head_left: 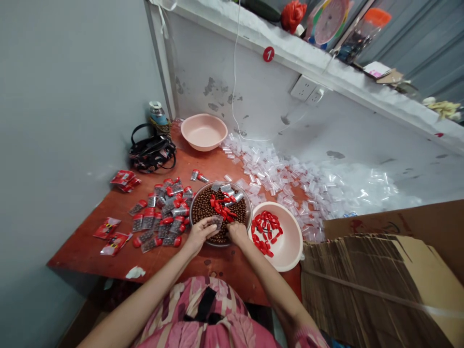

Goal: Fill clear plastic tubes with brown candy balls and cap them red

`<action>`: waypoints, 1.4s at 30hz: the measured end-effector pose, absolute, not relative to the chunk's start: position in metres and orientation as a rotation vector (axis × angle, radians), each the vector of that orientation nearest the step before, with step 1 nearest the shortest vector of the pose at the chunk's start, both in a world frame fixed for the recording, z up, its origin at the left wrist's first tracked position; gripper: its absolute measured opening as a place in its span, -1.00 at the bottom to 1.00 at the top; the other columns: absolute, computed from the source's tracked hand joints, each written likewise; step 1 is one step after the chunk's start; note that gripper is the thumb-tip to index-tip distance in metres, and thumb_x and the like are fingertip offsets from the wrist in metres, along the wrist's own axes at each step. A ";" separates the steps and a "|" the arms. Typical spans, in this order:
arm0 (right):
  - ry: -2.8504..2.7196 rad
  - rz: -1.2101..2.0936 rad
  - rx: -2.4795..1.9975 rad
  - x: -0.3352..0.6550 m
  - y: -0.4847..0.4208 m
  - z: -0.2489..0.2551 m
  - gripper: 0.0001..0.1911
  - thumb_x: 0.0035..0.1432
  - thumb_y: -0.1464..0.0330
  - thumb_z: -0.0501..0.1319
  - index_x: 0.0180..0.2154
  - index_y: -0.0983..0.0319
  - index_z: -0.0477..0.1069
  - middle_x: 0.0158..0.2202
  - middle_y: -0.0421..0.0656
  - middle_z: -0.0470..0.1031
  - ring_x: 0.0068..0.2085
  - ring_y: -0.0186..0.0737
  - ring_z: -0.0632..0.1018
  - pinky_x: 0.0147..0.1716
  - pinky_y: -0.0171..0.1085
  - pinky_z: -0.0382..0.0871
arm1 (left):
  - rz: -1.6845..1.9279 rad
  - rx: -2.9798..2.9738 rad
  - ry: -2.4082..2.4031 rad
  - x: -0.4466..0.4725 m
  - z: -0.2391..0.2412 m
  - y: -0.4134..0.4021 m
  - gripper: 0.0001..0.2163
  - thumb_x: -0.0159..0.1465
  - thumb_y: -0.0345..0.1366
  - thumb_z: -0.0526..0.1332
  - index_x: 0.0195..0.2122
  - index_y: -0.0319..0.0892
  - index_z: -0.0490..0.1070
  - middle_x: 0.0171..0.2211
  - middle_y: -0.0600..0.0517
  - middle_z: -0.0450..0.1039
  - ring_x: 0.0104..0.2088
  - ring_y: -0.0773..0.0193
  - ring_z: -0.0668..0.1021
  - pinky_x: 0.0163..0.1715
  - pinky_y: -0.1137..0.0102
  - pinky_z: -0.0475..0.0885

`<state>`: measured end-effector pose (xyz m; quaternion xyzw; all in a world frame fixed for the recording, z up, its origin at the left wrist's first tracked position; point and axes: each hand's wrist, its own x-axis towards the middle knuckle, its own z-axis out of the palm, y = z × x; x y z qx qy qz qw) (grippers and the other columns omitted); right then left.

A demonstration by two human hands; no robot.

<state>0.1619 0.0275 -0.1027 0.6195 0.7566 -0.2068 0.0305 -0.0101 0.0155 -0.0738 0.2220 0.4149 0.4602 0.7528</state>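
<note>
From my end of the head camera, I have the left hand (203, 233) pinching a small flat clear plastic container (218, 221) between thumb and fingers, over the near left part of a round metal-looking bowl (250, 207). I can't make out whether anything is inside that container. The right hand (237, 233) is curled down at the bowl's near right side, its fingertips among the small round glossy brown beads (201, 209) that fill the bowl; they are hidden from me, so I cannot tell whether it grips anything. On top of the beads I see a loose heap of glossy red plastic caps (219, 205), with a few clear containers lying beside them.

Just right of the bowl sits a round pale pink plastic basin (292, 246) with more red caps in it. To the left, on the reddish-brown worktop (81, 244), I have a pile of red-capped clear containers with dark contents (148, 220), and further left some flat red printed packets (108, 228). Behind the bowl, loose clear plastic pieces (279, 174) spread along the wall. A black patterned handbag (152, 153) stands at the back left, near a second pale pink basin (204, 131).
</note>
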 end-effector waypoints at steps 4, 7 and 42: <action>2.349 -0.653 1.877 0.157 0.029 -0.111 -0.82 -0.02 0.48 0.06 -0.40 0.29 0.42 -0.36 0.01 0.47 -0.24 -0.11 0.45 -0.25 -0.23 0.25 | 1.027 0.511 0.918 -0.011 -0.078 0.015 -0.66 -0.06 -0.35 0.29 -0.21 -0.22 0.39 -0.23 -0.02 0.45 -0.24 0.27 0.47 -0.20 0.36 0.39; 2.354 -0.688 1.930 0.166 0.030 -0.106 -0.80 0.03 0.43 0.04 -0.28 0.25 0.38 -0.29 -0.07 0.47 -0.24 -0.21 0.46 -0.25 -0.29 0.27 | 1.032 0.545 0.941 -0.013 -0.085 0.013 -0.67 -0.05 -0.35 0.28 -0.21 -0.23 0.38 -0.23 -0.02 0.44 -0.25 0.28 0.48 -0.21 0.37 0.38; 2.214 -1.021 2.318 0.174 0.060 -0.109 -0.76 0.03 0.23 0.10 -0.25 0.21 0.30 -0.33 -0.18 0.42 -0.29 -0.28 0.44 -0.32 -0.33 0.29 | 1.003 0.801 1.113 -0.025 -0.093 0.005 -0.66 0.03 -0.24 0.23 -0.15 -0.17 0.38 -0.25 -0.02 0.45 -0.30 0.26 0.48 -0.27 0.41 0.39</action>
